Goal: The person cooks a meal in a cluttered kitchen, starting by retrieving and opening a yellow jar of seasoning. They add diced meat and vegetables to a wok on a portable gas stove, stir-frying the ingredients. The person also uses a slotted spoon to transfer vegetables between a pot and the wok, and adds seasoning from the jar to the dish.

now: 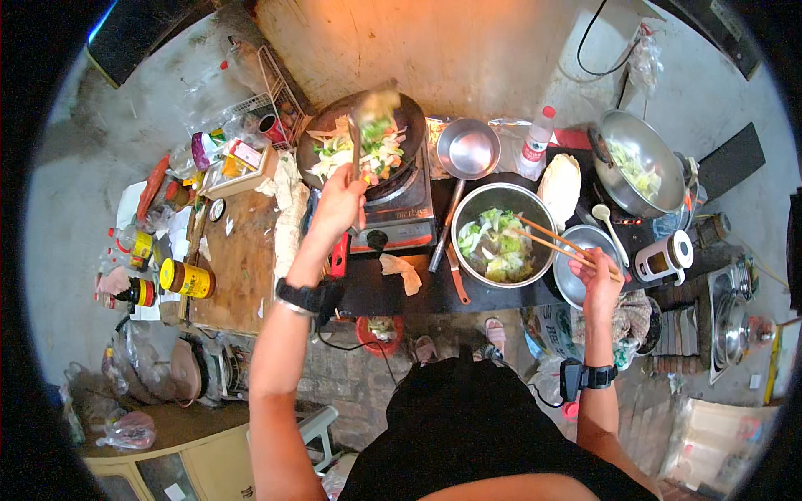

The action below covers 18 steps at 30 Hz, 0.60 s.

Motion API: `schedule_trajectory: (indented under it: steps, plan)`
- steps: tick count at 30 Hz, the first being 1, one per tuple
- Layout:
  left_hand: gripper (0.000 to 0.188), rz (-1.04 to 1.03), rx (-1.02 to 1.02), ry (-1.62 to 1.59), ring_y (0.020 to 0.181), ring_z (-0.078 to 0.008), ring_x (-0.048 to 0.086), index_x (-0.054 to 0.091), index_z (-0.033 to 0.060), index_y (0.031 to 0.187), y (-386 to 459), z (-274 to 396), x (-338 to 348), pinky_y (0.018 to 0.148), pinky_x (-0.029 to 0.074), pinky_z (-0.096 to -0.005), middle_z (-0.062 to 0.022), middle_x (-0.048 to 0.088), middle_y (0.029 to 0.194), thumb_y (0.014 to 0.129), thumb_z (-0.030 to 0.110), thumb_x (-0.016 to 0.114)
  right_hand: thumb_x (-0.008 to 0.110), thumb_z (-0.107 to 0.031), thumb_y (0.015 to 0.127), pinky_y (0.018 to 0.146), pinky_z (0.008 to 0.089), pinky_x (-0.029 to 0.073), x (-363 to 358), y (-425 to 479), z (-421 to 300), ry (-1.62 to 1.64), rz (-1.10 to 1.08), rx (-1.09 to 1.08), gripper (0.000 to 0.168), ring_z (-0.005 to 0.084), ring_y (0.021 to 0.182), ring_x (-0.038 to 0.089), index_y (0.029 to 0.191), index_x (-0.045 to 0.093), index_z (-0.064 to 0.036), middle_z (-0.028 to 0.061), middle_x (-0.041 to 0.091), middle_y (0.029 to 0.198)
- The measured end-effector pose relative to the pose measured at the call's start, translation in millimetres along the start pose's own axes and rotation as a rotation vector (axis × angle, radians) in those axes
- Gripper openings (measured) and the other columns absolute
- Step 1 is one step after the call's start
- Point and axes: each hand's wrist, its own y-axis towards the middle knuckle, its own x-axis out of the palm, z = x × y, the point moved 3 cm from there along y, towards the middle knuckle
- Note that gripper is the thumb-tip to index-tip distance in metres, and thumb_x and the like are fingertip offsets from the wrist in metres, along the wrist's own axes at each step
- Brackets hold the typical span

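Note:
My left hand (pixel 341 199) grips the handle of a metal spatula (pixel 356 147), whose blurred blade is over a dark wok (pixel 410 119) on a portable gas stove (pixel 401 227). Sliced vegetables (pixel 332 154) fill part of the wok, and some are lifted near the blade. Wooden chopsticks (pixel 551 239) are held in my right hand (pixel 600 275), their tips reaching into a metal pot (pixel 460 250) of leafy cabbage (pixel 495 238). Under the chopsticks' rear part lies an empty-looking metal bowl (pixel 570 285). A red-handled knife (pixel 457 278) lies left of the pot.
A small saucepan (pixel 468 150), water bottle (pixel 537 144) and napa cabbage (pixel 559 188) stand or lie behind the pot. At right are a large pan (pixel 651 156) with greens, a spoon (pixel 611 232) and a lidded glass jug (pixel 664 258). A yellow-labelled jar (pixel 188 279) lies on the wooden board (pixel 241 269).

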Motion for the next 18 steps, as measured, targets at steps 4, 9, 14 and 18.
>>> schedule_trajectory:
  steps: [4, 9, 14, 18]
  plan:
    - [0.035, 0.198, 0.083, 0.257, 0.043, -0.0213, 0.055, 0.043, 0.0013, 0.121, -10.0, 4.5, 16.5, 0.040, 0.046, -0.0334, -0.0135, 0.063, 0.082, 0.087, 0.010, 0.043, 0.054, -0.021, 0.091, 0.061, 0.0310, 0.055, 2.0, -1.7, -9.0, -0.011, 0.015, -0.014, 0.029, 0.0244, 0.066, 0.066, 0.096, 0.058, 0.007, 0.0190, 0.064, 0.085]
    - [0.039, 0.100, 0.072, -0.132, 0.033, -0.0138, 0.044, 0.039, 0.0003, 0.126, -28.2, 14.5, 6.5, 0.031, 0.037, -0.0273, -0.0048, 0.052, 0.062, 0.088, 0.010, 0.046, 0.054, -0.023, 0.091, 0.061, 0.0289, 0.055, -8.0, 3.5, -10.6, -0.008, 0.003, -0.006, 0.031, 0.0239, 0.066, 0.066, 0.095, 0.058, 0.007, 0.0198, 0.065, 0.086]
    - [0.023, -0.144, -0.088, -0.600, 0.031, -0.0119, 0.041, 0.042, 0.0070, 0.113, -82.0, 28.7, 25.7, 0.025, 0.031, -0.0245, -0.0021, 0.045, 0.059, 0.091, 0.013, 0.044, 0.056, -0.024, 0.090, 0.054, 0.0291, 0.055, -15.6, 22.0, -2.6, -0.148, -0.050, 0.026, 0.031, 0.0211, 0.059, 0.065, 0.090, 0.059, 0.007, 0.0168, 0.065, 0.078]
    - [0.042, -0.397, -0.190, -0.549, 0.033, -0.0118, 0.042, 0.037, 0.0072, 0.130, -112.3, 10.4, 56.5, 0.027, 0.032, -0.0237, -0.0035, 0.045, 0.061, 0.089, 0.012, 0.045, 0.053, -0.023, 0.091, 0.050, 0.0257, 0.053, -0.7, 29.1, 10.4, -0.320, -0.194, 0.017, 0.030, 0.0180, 0.057, 0.063, 0.085, 0.060, 0.005, 0.0122, 0.063, 0.071]
